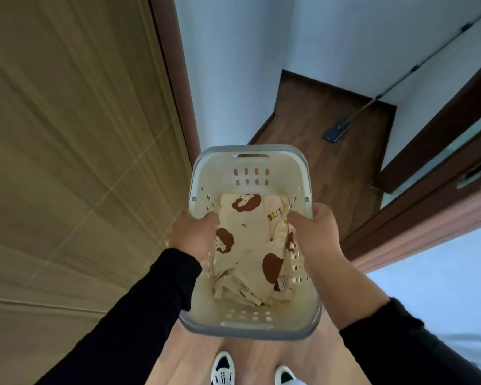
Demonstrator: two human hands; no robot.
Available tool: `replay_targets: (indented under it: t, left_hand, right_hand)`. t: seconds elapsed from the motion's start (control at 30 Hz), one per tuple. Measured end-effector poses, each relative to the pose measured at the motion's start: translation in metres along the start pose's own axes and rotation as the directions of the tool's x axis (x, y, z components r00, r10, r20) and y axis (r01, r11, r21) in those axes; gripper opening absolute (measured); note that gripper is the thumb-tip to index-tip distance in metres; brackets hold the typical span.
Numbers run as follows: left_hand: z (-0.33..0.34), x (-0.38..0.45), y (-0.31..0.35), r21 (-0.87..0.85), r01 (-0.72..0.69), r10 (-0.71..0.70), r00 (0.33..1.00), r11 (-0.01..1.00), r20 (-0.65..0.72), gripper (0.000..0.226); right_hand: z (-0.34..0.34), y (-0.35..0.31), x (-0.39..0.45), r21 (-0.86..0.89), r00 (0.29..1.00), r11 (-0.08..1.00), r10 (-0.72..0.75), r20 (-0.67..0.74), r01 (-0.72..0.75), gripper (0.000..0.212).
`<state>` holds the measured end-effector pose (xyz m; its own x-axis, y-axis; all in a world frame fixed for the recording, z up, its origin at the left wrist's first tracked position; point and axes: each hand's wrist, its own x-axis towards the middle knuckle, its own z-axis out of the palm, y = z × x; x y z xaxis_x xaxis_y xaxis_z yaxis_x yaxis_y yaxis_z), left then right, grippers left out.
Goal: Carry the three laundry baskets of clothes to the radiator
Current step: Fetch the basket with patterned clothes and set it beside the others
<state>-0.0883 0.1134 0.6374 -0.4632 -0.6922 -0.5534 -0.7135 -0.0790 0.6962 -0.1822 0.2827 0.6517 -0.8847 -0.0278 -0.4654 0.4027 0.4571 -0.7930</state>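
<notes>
The white laundry basket (250,173) is up in the air in front of the person, over the wood floor (317,112). The left hand (195,234) and the right hand (314,234) each grip 1 long side, fingers curled over the rim, likely to keep it level. A cream bear-print cloth (250,245) lies inside. A mop (336,132) leans on the white wall (233,65). No radiator shows.

1 laundry basket (250,168), 1 cream garment (250,245) with brown prints inside it, 2 hands, left hand (195,234), right hand (314,234), 2 shoes (223,369), 1 mop (338,132)
</notes>
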Motion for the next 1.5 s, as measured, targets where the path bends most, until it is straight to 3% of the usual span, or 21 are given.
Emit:
replay_targets:
  t: [0.17,0.37,0.5,0.73,1.0,1.17,1.37,1.5]
  left_hand:
    - [-0.02,-0.029,-0.006,-0.193,0.02,-0.031,0.998,0.981,-0.051,0.021]
    - [-0.038,-0.088,-0.031,-0.267,0.056,-0.11,0.975,0.962,-0.193,0.046]
    - [-0.045,-0.128,-0.053,-0.332,0.063,-0.163,0.945,0.941,-0.283,0.028]
    - [-0.064,-0.203,-0.102,-0.423,0.066,-0.274,0.849,0.904,-0.453,0.022]
    - [-0.105,-0.285,-0.174,-0.433,0.097,-0.374,0.689,0.896,-0.621,0.028]
    - [-0.135,-0.332,-0.237,-0.449,0.118,-0.413,0.642,0.886,-0.646,0.035]
    - [-0.183,-0.41,-0.335,-0.49,0.064,-0.414,0.636,0.869,-0.651,0.021]
    - [-0.21,-0.472,-0.408,-0.539,0.047,-0.452,0.608,0.841,-0.653,0.02]
  right_hand:
    - [-0.012,-0.005,-0.018,0.024,0.992,0.996,-0.084,0.096,0.082,0.045]
    - [-0.019,-0.009,-0.041,-0.002,0.938,0.987,-0.155,0.311,0.164,0.047]
    - [-0.02,-0.003,-0.062,-0.021,0.883,0.982,-0.157,0.443,0.185,0.051]
    - [-0.012,0.015,-0.114,-0.028,0.756,0.97,-0.17,0.632,0.242,0.047]
    - [0.008,0.042,-0.209,0.026,0.618,0.94,-0.245,0.747,0.341,0.034]
    - [0.028,0.077,-0.282,0.032,0.559,0.912,-0.278,0.781,0.409,0.044]
    - [0.049,0.142,-0.389,0.013,0.548,0.912,-0.258,0.796,0.41,0.036]
    - [0.064,0.189,-0.465,0.007,0.499,0.911,-0.233,0.835,0.413,0.027]
